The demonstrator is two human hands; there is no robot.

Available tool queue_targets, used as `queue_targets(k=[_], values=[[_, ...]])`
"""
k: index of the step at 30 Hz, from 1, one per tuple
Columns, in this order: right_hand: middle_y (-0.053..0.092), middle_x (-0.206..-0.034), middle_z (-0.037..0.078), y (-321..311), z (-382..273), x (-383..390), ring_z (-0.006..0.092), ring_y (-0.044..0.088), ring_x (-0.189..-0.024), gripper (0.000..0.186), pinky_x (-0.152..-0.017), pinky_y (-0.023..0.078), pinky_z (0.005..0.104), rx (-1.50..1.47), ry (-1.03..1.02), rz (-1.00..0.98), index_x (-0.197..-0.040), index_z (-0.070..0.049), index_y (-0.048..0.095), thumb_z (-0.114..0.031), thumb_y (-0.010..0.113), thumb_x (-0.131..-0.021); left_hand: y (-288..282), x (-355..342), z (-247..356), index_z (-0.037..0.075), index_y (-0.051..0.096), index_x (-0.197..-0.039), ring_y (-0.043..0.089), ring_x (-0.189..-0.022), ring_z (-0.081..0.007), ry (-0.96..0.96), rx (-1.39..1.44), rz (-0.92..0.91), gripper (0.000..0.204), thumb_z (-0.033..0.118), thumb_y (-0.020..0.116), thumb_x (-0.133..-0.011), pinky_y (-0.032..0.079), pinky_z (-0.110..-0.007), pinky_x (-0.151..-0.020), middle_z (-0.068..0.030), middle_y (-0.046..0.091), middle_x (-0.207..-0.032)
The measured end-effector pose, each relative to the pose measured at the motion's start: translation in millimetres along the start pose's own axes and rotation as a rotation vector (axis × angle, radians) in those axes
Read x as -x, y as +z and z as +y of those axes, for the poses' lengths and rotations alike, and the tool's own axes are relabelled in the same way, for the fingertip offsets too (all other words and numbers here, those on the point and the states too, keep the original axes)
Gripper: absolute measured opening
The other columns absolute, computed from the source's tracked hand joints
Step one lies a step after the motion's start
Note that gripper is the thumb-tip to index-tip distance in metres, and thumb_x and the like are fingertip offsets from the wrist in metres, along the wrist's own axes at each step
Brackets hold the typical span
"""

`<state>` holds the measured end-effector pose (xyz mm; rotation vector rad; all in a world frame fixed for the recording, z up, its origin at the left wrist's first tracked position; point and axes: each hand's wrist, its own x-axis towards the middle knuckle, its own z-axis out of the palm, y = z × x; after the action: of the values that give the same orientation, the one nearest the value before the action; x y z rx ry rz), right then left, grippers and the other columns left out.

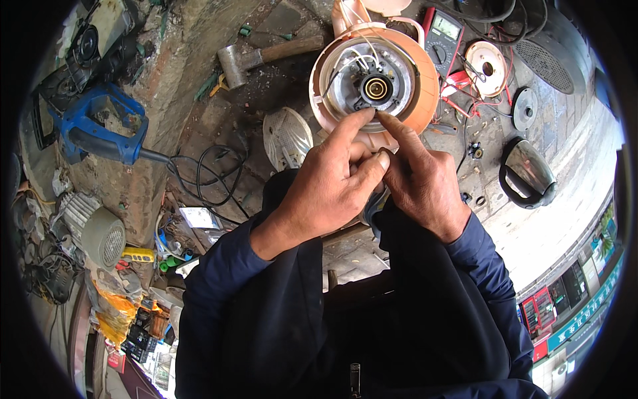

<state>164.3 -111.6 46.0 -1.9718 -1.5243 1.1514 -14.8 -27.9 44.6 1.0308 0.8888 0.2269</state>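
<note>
Bottom up in front of me lies an opened pink-orange electric kettle [428, 86], its metal underside [342, 83] bared. A round black connector [376, 89] with brass-coloured rings sits in the middle, with white wires beside it. My left hand [329, 176] and my right hand [425, 183] meet at the near side of the opening. Both index fingertips are close together just below the connector. The other fingers are curled and the thumbs come together lower down. Anything pinched between them is hidden by the fingers.
A hammer [242, 64] lies beyond the kettle's left side, near a blue power tool [109, 126] with a cord. To the right are a red multimeter [442, 43], a pink round cover [484, 72], a grey disc [525, 110] and a chrome, black-handled kettle [528, 171]. A motor [96, 229] stands left.
</note>
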Motion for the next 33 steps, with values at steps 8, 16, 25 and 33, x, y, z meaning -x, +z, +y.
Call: queue_targets(k=[8, 16, 25, 33], values=[[0.064, -0.066, 0.016, 1.8, -3.0, 2.0, 0.0361, 0.071, -0.061, 0.065, -0.062, 0.056, 0.0430, -0.027, 0.050, 0.025, -0.155, -0.005, 0.057, -0.001, 0.071, -0.092, 0.7, 1.7, 1.6, -0.010, 0.041, -0.154, 0.077, -0.086, -0.0213, 0.018, -0.030, 0.007, 0.056, 0.007, 0.065, -0.106, 0.059, -0.035, -0.079, -0.0183, 0.080, -0.103], [0.065, -0.068, 0.017, 2.3, -0.8, -0.2, 0.0378, 0.072, -0.063, 0.064, -0.061, 0.056, 0.0428, 0.000, -0.003, 0.029, -0.154, -0.005, 0.057, 0.000, 0.070, -0.092, 1.2, -1.2, 5.3, -0.009, 0.042, -0.153, 0.079, -0.091, -0.0235, 0.014, -0.052, 0.001, 0.055, 0.006, 0.065, -0.105, 0.060, -0.035, -0.082, -0.0198, 0.080, -0.109], [0.065, -0.067, 0.016, 2.8, -2.6, 0.7, 0.0373, 0.071, -0.062, 0.061, -0.061, 0.056, 0.0433, -0.034, 0.034, 0.049, -0.151, -0.005, 0.060, 0.001, 0.070, -0.091, 1.7, 1.0, 2.0, -0.009, 0.042, -0.152, 0.079, -0.090, -0.0246, 0.023, -0.084, 0.018, 0.055, 0.008, 0.065, -0.105, 0.060, -0.036, -0.081, -0.0197, 0.080, -0.106], [0.067, -0.070, 0.018, 1.9, -1.2, -0.3, 0.0373, 0.073, -0.064, 0.063, -0.063, 0.057, 0.0430, -0.001, 0.019, 0.024, -0.153, -0.005, 0.059, 0.000, 0.070, -0.092, 4.1, -1.9, -2.6, -0.009, 0.041, -0.153, 0.079, -0.089, -0.0242, 0.058, -0.035, 0.029, 0.056, 0.006, 0.065, -0.104, 0.060, -0.036, -0.081, -0.0190, 0.080, -0.103]])
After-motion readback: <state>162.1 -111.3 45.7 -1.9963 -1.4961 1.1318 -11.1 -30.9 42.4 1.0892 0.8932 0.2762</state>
